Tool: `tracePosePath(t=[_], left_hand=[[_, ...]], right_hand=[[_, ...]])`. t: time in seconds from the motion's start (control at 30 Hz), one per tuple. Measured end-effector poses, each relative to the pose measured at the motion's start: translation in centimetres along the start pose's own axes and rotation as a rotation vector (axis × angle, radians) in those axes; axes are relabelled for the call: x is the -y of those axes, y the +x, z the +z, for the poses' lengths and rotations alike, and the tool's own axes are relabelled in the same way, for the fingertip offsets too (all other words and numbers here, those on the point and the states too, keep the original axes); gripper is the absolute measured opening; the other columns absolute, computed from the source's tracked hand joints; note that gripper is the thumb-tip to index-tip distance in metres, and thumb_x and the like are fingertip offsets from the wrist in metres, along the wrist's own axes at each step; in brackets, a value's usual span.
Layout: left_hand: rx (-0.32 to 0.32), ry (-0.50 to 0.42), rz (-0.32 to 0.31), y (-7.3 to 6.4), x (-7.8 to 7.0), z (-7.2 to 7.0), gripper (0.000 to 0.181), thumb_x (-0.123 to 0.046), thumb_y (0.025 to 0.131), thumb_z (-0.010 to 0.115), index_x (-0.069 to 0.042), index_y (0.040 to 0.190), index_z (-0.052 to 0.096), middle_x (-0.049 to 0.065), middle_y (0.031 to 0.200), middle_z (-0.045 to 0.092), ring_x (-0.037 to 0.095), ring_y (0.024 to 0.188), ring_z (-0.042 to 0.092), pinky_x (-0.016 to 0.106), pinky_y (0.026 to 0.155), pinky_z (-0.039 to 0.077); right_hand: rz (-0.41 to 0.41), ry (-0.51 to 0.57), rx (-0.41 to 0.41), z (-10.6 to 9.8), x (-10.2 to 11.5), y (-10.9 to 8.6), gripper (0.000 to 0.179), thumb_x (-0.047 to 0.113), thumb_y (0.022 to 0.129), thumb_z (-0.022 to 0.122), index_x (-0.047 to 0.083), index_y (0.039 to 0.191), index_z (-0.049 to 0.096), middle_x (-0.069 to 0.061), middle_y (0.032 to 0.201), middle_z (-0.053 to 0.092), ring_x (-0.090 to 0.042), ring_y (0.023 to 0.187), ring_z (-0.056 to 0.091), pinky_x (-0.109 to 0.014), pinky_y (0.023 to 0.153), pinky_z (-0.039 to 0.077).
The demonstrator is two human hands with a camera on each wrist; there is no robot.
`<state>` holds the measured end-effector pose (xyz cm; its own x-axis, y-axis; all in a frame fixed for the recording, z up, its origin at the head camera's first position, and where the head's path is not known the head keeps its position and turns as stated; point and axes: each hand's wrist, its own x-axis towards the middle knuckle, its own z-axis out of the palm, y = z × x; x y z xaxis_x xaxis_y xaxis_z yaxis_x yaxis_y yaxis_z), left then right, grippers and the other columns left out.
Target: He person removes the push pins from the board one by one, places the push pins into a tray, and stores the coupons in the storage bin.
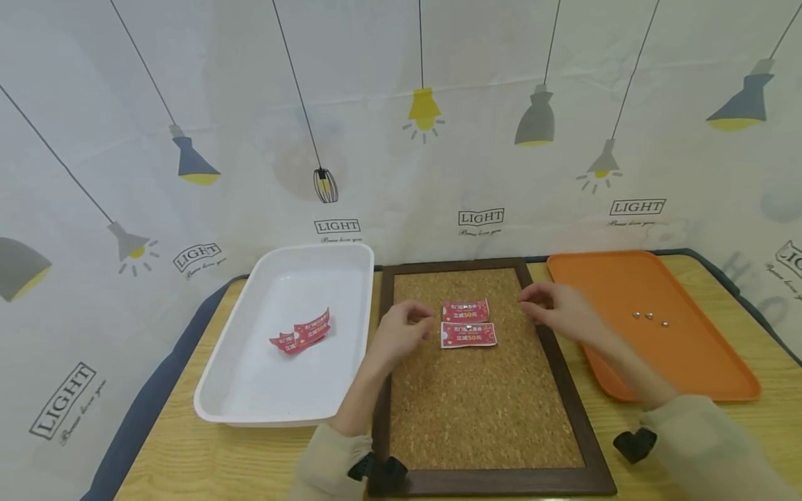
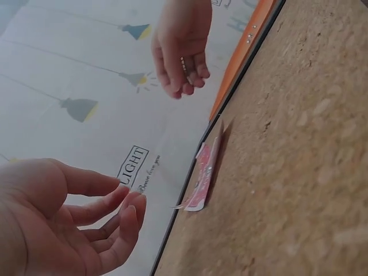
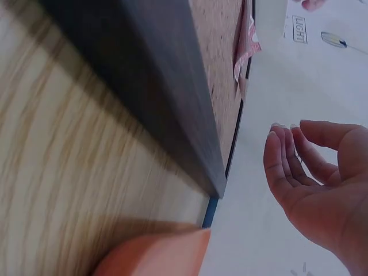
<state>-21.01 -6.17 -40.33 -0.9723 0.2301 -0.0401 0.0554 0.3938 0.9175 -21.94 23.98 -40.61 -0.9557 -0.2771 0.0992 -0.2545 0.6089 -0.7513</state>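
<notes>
Two red coupons lie one above the other on a cork board (image 1: 482, 410). A small silver tack shows near the top of both the upper coupon (image 1: 454, 314) and the lower coupon (image 1: 460, 339). My left hand (image 1: 404, 332) hovers just left of them, fingers loosely bent; the left wrist view shows nothing between its fingers. Over the board's right frame bar hangs my right hand (image 1: 562, 311); its fingers are relaxed and apart from the thumb in the right wrist view, and I see nothing held. The coupons' edges curl up from the cork in the left wrist view.
Left of the board stands a white tray (image 1: 247, 390) with more red coupons (image 1: 307, 332), creased and overlapping. An orange tray (image 1: 683, 365) on the right holds three silver tacks (image 1: 649, 316). A printed cloth wall (image 1: 388, 174) rises behind the wooden table (image 1: 169, 445).
</notes>
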Motion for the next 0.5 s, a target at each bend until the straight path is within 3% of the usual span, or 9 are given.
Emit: tracePosePath(t=[0.27, 0.5], left_hand=[[-0.061, 0.073, -0.025, 1.3, 1.0, 1.7, 0.015, -0.008, 0.093, 0.065, 0.001, 0.105, 0.068, 0.012, 0.097, 0.068, 0.021, 0.082, 0.063, 0.028, 0.068, 0.050], [-0.055, 0.030, -0.077, 2.3, 2.1, 2.7, 0.017, -0.005, 0.095, 0.064, 0.004, 0.110, 0.064, 0.014, 0.100, 0.066, 0.024, 0.077, 0.067, 0.030, 0.068, 0.055]], right_hand=[[-0.031, -0.019, 0.056, 2.1, 1.1, 1.3, 0.021, 0.012, 0.100, 0.062, -0.004, 0.112, 0.067, -0.013, 0.100, 0.070, -0.021, 0.083, 0.065, -0.031, 0.069, 0.053], [-0.025, -0.057, 0.109, 4.0, 1.0, 2.3, 0.015, 0.013, 0.098, 0.065, 0.002, 0.107, 0.071, -0.005, 0.095, 0.069, -0.016, 0.082, 0.062, -0.032, 0.069, 0.051]])
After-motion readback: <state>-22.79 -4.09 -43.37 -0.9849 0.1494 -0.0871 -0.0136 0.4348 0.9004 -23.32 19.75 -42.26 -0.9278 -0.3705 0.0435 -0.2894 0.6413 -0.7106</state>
